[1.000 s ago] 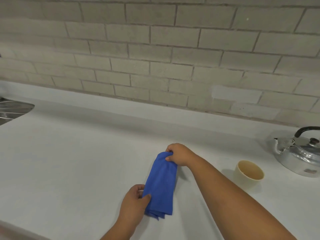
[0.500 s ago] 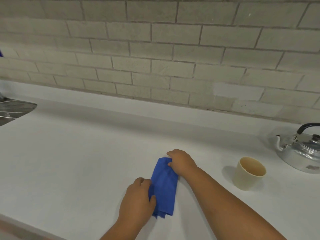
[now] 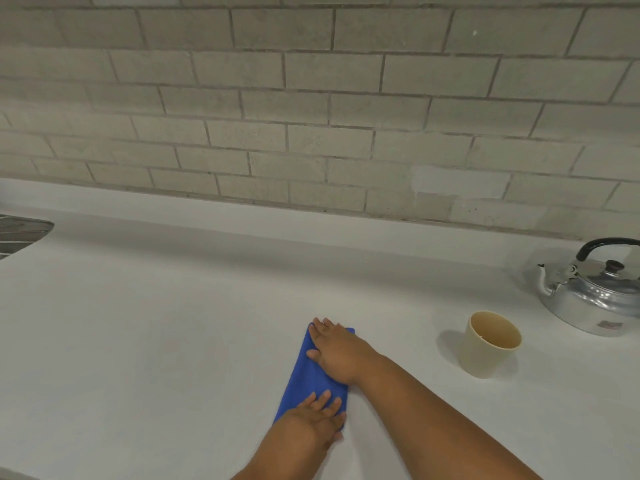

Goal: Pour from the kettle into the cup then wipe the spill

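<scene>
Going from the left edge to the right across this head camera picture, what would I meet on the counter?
Sink → blue cloth, lying flat with both hands pressed on it → cream cup → metal kettle at the right edge. The two hands overlap the cloth, so I leave them out of the order.

Blue cloth (image 3: pixel 304 375), cream cup (image 3: pixel 485 351), silver kettle (image 3: pixel 595 303), white counter (image 3: pixel 156 323).
</scene>
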`<move>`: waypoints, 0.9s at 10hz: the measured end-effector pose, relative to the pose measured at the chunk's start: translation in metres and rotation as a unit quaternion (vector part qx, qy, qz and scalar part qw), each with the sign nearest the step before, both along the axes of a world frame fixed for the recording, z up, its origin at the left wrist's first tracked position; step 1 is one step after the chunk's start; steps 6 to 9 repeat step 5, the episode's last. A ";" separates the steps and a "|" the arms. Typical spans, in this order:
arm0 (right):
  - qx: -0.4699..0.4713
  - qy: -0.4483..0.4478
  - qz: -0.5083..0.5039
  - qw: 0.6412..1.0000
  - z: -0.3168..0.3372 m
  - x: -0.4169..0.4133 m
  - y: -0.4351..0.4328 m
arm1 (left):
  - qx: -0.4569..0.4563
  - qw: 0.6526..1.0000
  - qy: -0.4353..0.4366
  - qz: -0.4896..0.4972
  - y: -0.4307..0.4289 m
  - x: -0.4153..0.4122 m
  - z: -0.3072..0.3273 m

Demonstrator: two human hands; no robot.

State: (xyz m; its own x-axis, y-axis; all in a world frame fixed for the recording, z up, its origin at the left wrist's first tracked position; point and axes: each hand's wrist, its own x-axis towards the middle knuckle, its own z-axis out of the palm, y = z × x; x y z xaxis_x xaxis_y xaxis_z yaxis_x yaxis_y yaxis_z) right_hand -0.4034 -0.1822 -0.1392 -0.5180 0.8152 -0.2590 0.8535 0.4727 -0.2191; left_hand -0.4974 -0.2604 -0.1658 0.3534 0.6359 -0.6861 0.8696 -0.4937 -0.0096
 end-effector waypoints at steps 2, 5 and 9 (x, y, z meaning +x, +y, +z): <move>0.014 0.016 -0.004 1.000 -0.005 0.002 -0.002 | -0.012 1.000 0.004 -0.025 -0.001 0.000 -0.001; -0.015 0.059 -0.012 0.998 0.008 0.003 -0.003 | -0.009 0.981 -0.178 0.083 -0.020 -0.014 0.023; -0.015 0.059 -0.012 0.998 0.008 0.003 -0.003 | -0.009 0.981 -0.178 0.083 -0.020 -0.014 0.023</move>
